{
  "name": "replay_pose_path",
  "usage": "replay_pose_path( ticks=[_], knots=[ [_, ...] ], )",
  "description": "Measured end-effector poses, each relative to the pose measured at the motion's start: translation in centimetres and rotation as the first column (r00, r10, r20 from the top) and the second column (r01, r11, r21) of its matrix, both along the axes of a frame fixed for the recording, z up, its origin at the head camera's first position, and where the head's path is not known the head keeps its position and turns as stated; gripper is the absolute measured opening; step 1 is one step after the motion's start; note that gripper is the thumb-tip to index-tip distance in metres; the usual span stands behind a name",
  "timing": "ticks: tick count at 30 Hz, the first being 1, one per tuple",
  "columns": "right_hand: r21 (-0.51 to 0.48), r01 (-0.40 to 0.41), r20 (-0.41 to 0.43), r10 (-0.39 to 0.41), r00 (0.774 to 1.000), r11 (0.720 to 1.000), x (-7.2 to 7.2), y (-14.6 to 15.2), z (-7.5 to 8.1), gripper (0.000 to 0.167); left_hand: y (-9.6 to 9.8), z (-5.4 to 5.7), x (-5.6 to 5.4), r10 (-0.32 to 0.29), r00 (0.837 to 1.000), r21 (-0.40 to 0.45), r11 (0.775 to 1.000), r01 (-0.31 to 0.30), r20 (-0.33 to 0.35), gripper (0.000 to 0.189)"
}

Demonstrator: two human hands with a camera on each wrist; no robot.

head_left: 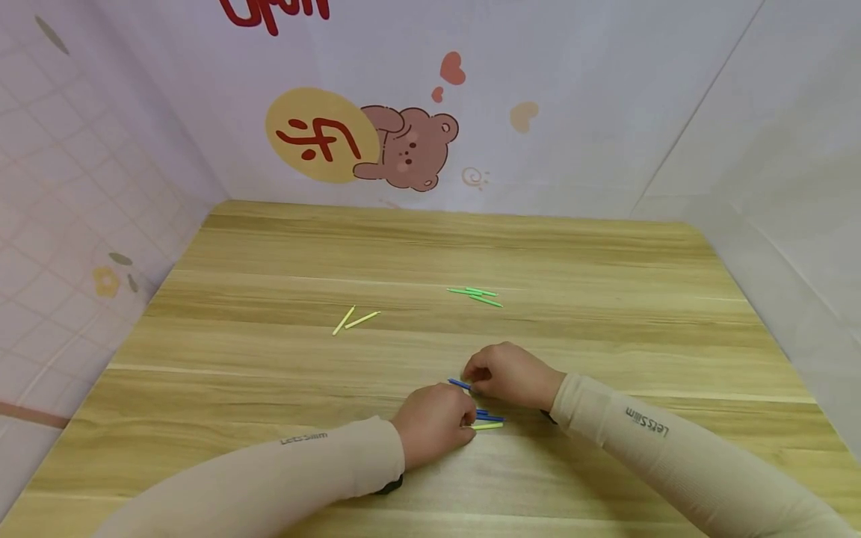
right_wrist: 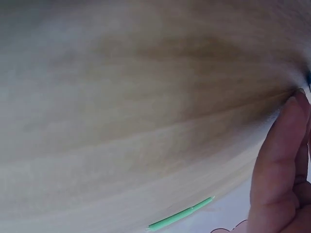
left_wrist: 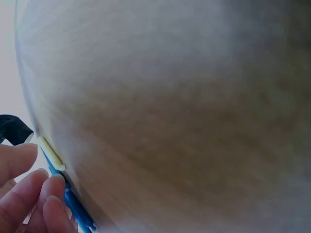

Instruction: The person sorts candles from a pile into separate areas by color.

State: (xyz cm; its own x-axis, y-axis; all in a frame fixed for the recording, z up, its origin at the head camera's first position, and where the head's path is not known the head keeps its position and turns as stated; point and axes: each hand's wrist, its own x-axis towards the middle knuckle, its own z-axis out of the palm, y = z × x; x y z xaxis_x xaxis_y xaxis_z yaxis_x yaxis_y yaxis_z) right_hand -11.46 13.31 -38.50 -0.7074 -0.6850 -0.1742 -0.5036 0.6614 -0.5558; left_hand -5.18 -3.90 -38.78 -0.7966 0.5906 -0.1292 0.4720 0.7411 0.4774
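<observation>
My right hand (head_left: 514, 376) pinches one end of a thin blue stick (head_left: 460, 383) low over the table; its fingertips (right_wrist: 294, 104) are down at the wood in the right wrist view. Close beside it, my left hand (head_left: 433, 426) has loosely bent fingers, with a gap between thumb and fingertips in the left wrist view. Just past those fingertips lie several blue sticks (head_left: 491, 418) and a yellow stick (head_left: 489, 426), side by side. The left hand partly hides these sticks.
Farther back on the wooden table (head_left: 269, 246) lie three green sticks (head_left: 486, 300) in a loose group. Two yellow sticks (head_left: 363, 320) form a V to the left. A printed cloth (head_left: 572, 149) hangs behind the table, with more cloth at both sides.
</observation>
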Motion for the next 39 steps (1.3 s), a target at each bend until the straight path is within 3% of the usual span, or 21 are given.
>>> replay_pose_path(
  ticks=[14,29,39],
  knots=[
    [-0.042,0.044,0.138,-0.038,0.99,0.998,-0.8,-0.1,-0.1,0.01,0.3,0.1,0.1,-0.019,0.998,-0.041,0.999,0.017,-0.06,0.011],
    [-0.047,0.046,0.228,-0.035,0.973,0.998,-1.2,-0.1,0.2,0.012,0.4,-0.1,0.1,0.022,1.0,-0.021,1.0,-0.022,0.01,0.014],
    [-0.026,0.044,0.222,-0.037,0.974,0.999,-1.4,-0.2,0.0,0.013,0.4,0.0,0.1,0.01,0.999,-0.022,1.0,-0.009,0.05,0.023]
  ],
)
